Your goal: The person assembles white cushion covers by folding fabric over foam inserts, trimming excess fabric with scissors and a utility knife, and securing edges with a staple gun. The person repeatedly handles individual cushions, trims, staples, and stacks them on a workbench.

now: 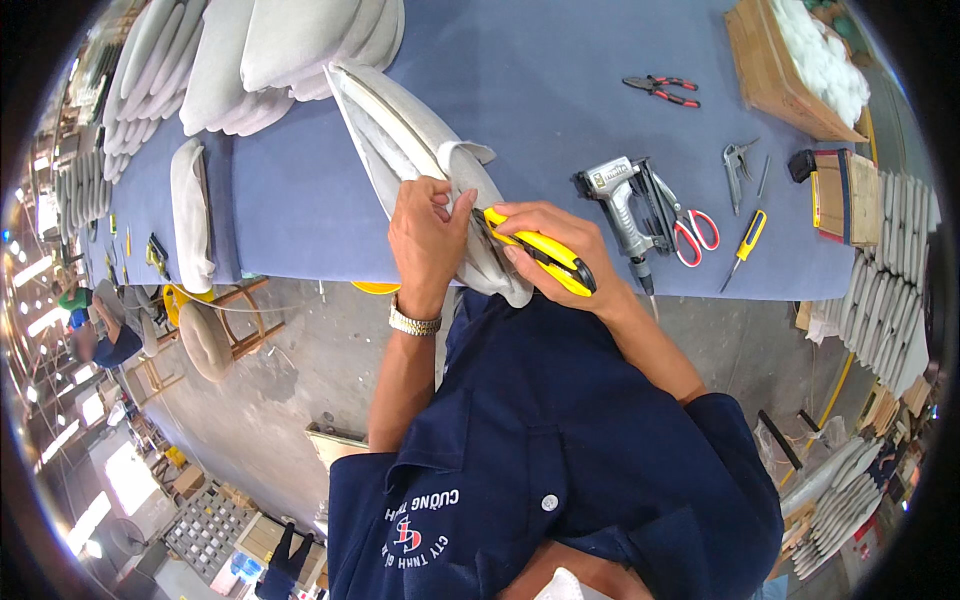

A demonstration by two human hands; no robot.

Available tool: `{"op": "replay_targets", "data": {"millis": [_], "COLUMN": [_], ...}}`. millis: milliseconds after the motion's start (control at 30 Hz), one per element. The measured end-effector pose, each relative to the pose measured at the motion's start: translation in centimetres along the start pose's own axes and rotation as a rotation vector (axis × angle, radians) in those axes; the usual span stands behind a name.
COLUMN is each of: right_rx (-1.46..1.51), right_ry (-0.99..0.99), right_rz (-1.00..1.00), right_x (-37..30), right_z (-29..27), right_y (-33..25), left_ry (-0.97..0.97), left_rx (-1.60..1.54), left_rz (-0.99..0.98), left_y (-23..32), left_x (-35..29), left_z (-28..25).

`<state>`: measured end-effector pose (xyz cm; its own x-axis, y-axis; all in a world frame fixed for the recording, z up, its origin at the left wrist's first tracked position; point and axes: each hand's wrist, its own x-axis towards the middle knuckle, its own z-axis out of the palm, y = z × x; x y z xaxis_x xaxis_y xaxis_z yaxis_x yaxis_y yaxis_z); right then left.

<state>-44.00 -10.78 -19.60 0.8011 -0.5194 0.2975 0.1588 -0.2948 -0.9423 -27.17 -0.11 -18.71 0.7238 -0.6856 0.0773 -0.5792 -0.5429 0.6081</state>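
A long, light-grey upholstered panel [405, 115] lies slantwise at the table's front edge, its fabric cover folded open along one side. My left hand [428, 228], with a metal watch on the wrist, is closed in a pinch on the fabric near the panel's lower end. Just to its right, my right hand [572, 232] grips a yellow and black utility knife [548, 258]. The knife's tip points left at the fabric beside my left thumb. Whether the blade touches the cloth is hidden.
Right of my hands lie a staple gun [625, 205], red-handled scissors [692, 238], a yellow screwdriver [745, 248], an air blow gun [738, 172] and pliers [662, 88]. A carton of white stuffing [765, 75] stands far right. Grey cushions [300, 45] are stacked far left.
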Motion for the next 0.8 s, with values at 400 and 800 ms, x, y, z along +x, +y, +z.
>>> {"op": "replay_targets", "data": {"millis": [400, 800], "right_rx": [0.01, -0.083], "right_ry": [0.08, -0.016], "right_rz": [-0.03, -0.044], "right_x": [0.9, 0.1], "right_z": [0.3, 0.3], "right_y": [0.3, -0.1], "left_ry": [-0.075, -0.146], "left_rx": [-0.591, -0.634], "left_rz": [-0.211, -0.279], "left_y": [-2.1, -2.4], "left_x": [-0.8, -0.3], "left_z": [-0.1, -0.2]}}
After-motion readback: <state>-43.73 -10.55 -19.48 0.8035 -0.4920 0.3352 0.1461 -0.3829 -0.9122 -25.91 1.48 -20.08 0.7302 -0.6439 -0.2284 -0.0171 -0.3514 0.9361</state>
